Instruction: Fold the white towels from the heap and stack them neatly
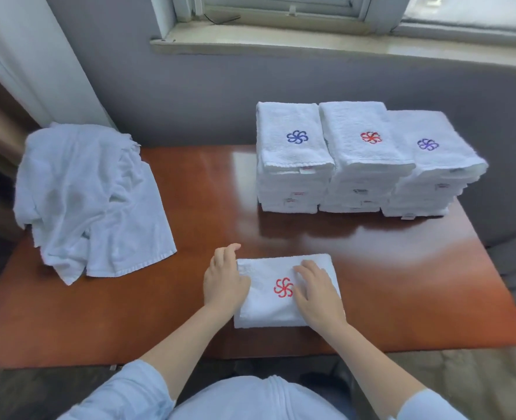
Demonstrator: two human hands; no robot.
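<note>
A folded white towel (268, 307) with a red pinwheel emblem lies near the front edge of the brown table (208, 207). My left hand (224, 277) rests at the towel's left edge, fingers loosely bent over it. Flat on the towel's right half lies my right hand (315, 294), fingers spread. A heap of unfolded white towels (90, 201) sits at the table's left. Three stacks of folded towels stand at the back right: one topped with a blue emblem (293, 159), one with a red emblem (364, 156), one with a purple emblem (432, 165).
A grey wall and a window sill (311, 43) run behind the table. A white curtain (29, 56) hangs at the left. Bare tabletop lies between the heap, the stacks and the towel under my hands.
</note>
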